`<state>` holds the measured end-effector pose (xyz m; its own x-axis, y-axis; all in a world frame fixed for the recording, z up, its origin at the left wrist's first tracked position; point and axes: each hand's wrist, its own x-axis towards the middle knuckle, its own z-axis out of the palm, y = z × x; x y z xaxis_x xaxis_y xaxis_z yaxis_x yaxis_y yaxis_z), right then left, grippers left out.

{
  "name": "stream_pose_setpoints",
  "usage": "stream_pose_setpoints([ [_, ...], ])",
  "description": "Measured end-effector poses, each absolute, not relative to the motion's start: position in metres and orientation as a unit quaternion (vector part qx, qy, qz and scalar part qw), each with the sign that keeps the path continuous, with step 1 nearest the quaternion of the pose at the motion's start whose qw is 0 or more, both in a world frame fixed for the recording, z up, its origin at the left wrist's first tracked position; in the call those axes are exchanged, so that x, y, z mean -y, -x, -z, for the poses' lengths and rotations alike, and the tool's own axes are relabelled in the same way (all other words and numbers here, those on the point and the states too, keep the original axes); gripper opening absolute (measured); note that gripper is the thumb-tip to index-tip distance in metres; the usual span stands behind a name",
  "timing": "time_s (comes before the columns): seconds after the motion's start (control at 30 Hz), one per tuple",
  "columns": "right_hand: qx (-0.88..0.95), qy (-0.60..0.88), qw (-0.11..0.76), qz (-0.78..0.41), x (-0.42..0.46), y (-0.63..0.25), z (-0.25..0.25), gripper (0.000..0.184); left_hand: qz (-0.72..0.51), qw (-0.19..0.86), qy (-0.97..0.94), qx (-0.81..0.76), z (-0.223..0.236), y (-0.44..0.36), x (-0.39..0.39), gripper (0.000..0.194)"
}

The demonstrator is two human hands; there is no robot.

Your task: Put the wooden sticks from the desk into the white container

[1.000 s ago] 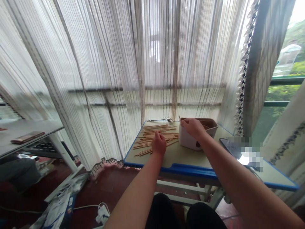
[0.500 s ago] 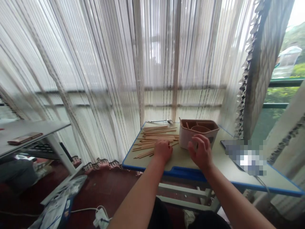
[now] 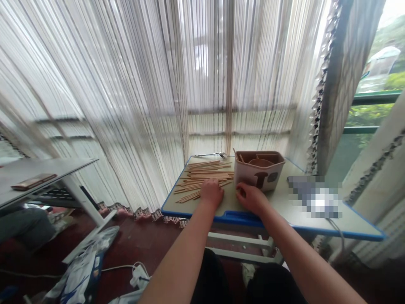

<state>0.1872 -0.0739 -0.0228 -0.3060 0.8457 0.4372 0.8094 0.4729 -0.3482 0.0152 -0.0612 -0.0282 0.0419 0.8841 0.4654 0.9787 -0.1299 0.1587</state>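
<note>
Many wooden chopsticks (image 3: 202, 174) lie loosely spread on the left part of a small table (image 3: 229, 203) with blue edging. My left hand (image 3: 212, 192) rests over the near chopsticks, fingers curled down and their tips hidden, so what they grip does not show. A white utensil holder with a brown rim (image 3: 249, 172) stands upright right of the chopsticks, with a few sticks leaning in its left compartment. My right hand (image 3: 251, 197) is low in front of the holder, thumb and fingers curled together; anything between them is too small to make out.
A metal utensil (image 3: 210, 155) lies at the table's back edge. On the right is a blurred-out device (image 3: 313, 196) with a cable. Another table (image 3: 41, 169) with a brown case stands left. A sheer curtain (image 3: 142, 105) hangs behind; a power strip (image 3: 139, 275) is on the floor.
My right hand has come down and left from before the holder's front, its raised fingers now curled. My left hand stays by the chopsticks. The view has shifted slightly.
</note>
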Motion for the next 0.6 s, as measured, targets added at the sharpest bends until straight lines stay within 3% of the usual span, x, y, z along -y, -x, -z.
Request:
stream_pose_setpoints([
  [0.43,0.804,0.517,0.292,-0.037,0.0748,-0.1905,0.0238,0.019,0.226,0.113,0.704,0.664,0.0268,-0.0169,0.066,0.027],
  [0.6,0.785,0.536,0.309,-0.026,0.0716,-0.1914,0.0252,0.033,0.241,0.11,0.714,0.648,0.021,-0.0199,0.0713,0.025],
])
